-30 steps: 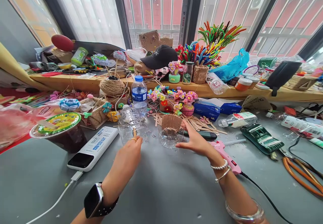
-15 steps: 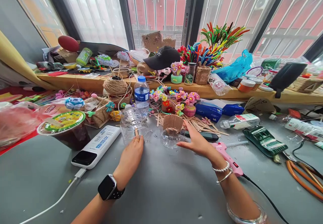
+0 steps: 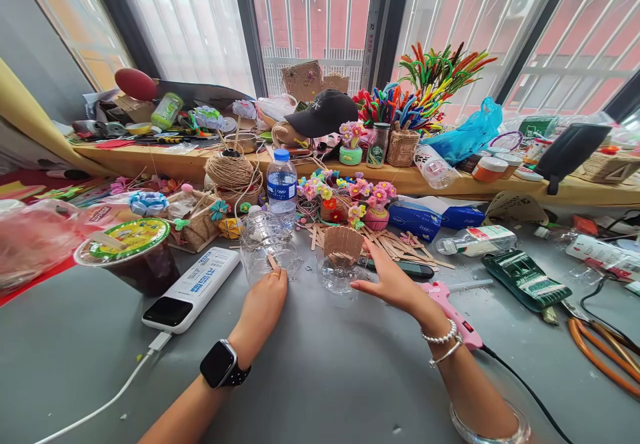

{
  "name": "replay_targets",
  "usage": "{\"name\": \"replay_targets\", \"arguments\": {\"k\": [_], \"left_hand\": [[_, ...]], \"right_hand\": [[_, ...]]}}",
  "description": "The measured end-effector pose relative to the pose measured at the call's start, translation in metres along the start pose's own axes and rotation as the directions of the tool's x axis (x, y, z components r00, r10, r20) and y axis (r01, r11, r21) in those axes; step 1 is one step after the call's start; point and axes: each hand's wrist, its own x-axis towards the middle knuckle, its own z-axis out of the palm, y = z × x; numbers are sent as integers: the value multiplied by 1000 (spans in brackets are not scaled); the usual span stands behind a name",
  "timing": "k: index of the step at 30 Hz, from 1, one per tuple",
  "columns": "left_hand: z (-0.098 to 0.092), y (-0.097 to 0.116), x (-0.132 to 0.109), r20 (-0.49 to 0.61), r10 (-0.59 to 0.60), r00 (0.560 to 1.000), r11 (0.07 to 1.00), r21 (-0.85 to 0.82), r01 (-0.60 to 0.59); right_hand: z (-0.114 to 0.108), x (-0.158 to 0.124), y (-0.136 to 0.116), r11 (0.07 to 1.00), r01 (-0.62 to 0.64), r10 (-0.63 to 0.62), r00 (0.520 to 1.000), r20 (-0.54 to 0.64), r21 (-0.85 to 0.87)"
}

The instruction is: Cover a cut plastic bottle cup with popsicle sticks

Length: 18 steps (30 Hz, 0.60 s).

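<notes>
1. One grey bench (image 3: 320,371) stretched beneath both hands.
2. One drink cup (image 3: 133,267) with a yellow-green lid stood well out to the left of the left hand.
3. One big clear bottle (image 3: 264,247) lay just beyond the left hand; whether they touched, I couldn't tell.
4. Two hands were at work. The left hand (image 3: 265,304) had just edged slightly rightward, thumb and fingers pinched on a stick. The right hand (image 3: 387,281) had hardly stirred, its thumb and fingers apart around the right side of the plastic base. I took that to mean the left was doing the moving while the right kept the piece steady.
5. One white power bank (image 3: 200,287) lay left of the left hand.
6. One pink glue gun (image 3: 453,314) lay just right of the right hand, by the wrist.
7. One clear plastic base (image 3: 341,281) stood between the hands, with one brown panel (image 3: 343,243) upright in it.
8. One wooden stick (image 3: 273,263) poked up from the left fingertips, leaning further left than a moment earlier. Loose sticks (image 3: 397,249) lay past the right hand, too many to count.
</notes>
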Motion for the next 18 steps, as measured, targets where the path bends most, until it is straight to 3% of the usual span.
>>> {"name": "replay_targets", "arguments": {"k": [5, 10, 14, 18], "left_hand": [[2, -2, -1, -20, 17, 1000, 998, 67, -16], [4, -7, 1, -147, 107, 983, 989, 116, -90], [8, -12, 4, -253, 130, 959, 990, 94, -110], [13, -15, 6, -269, 132, 954, 991, 35, -127]], "right_hand": [[0, 0, 0, 999, 23, -23, 1000, -13, -30], [0, 0, -2, 997, 20, -22, 1000, -16, -70], [0, 0, -2, 996, 34, -36, 999, -24, -80], [0, 1, 0, 993, 55, -58, 998, -27, -101]]}}
